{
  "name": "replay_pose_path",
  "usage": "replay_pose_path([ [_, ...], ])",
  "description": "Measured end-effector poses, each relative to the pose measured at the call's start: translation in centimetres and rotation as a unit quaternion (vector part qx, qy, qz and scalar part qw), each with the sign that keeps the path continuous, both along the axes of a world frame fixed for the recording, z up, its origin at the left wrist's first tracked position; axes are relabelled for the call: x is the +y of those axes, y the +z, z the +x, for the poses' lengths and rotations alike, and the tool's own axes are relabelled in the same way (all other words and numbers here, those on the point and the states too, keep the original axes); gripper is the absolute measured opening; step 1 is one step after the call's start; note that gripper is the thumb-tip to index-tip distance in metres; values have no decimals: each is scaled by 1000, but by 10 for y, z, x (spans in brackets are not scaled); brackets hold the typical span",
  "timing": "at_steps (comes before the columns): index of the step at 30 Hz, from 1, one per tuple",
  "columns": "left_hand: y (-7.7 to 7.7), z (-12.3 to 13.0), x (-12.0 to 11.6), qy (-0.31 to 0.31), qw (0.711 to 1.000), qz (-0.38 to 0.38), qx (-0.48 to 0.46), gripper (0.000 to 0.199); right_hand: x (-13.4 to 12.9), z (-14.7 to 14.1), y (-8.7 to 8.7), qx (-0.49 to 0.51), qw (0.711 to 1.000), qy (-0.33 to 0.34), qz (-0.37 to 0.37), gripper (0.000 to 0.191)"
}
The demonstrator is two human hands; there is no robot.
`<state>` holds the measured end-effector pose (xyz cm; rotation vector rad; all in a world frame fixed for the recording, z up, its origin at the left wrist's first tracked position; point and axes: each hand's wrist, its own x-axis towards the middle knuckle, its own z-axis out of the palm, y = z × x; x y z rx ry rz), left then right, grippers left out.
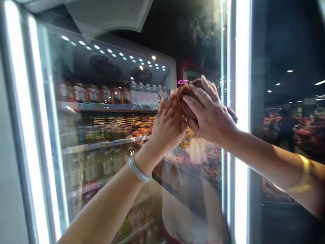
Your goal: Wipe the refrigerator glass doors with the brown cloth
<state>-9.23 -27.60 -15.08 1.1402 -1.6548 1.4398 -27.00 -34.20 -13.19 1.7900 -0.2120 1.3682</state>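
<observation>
A glass door (195, 196) of a lit display cooler stands in front of me, its surface hazy and full of reflections. Against it my right hand (207, 110) presses a folded brown cloth (189, 98), fingers spread over the fabric. Part of the cloth shows past the wrist side of that hand. Just to the left, my left hand (169, 120) lies with its fingers stretched out toward the glass, close beside the cloth and holding nothing visible. A pale bangle (139, 169) circles the left wrist, and a gold-coloured band (303, 173) sits on the right forearm.
Bright vertical light strips (242, 112) run along both sides of the door. Bottles (144, 93) and jars (92, 93) line the upper shelf, with more bottles (91, 166) lower down. A blurred person (286, 130) is in the dim store area at right.
</observation>
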Motion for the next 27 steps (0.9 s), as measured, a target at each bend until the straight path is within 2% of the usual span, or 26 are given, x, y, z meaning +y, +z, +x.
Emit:
replay_pose_path([
  [3, -18, 3, 8, 21, 1000, -2, -9, 62, -1, 0, -19, 40, 999, 2, -17, 60],
  [5, -15, 5, 9, 30, 999, -8, -9, 61, -5, 5, -10, 47, 998, -6, -47, 59],
  [7, 6, 7, 8, 35, 999, -18, 2, 60, -8, 14, 18, 39, 996, -19, -75, 56],
  [11, 75, 11, 8, 55, 996, -33, 53, 61, -3, 39, 89, -15, 995, -26, -92, 51],
  [13, 101, 15, 12, 66, 996, -32, 59, 61, 4, 49, 108, -52, 995, -18, -79, 50],
  [14, 106, 17, 14, 71, 996, -27, 53, 61, 6, 53, 109, -67, 995, -15, -73, 51],
  [16, 102, 24, 20, 79, 996, -17, 28, 61, 10, 57, 99, -74, 994, -14, -74, 51],
  [20, 64, 41, 29, 99, 995, -14, -14, 60, 10, 58, 64, -15, 992, -16, -123, 53],
  [22, 56, 47, 33, 109, 994, -9, -26, 60, 10, 58, 62, 14, 989, -16, -148, 52],
  [24, 67, 50, 37, 120, 993, 1, -21, 60, 11, 60, 79, 28, 988, -14, -150, 50],
  [27, 109, 51, 41, 134, 991, 7, 17, 61, 17, 72, 120, -7, 995, -11, -96, 49],
])
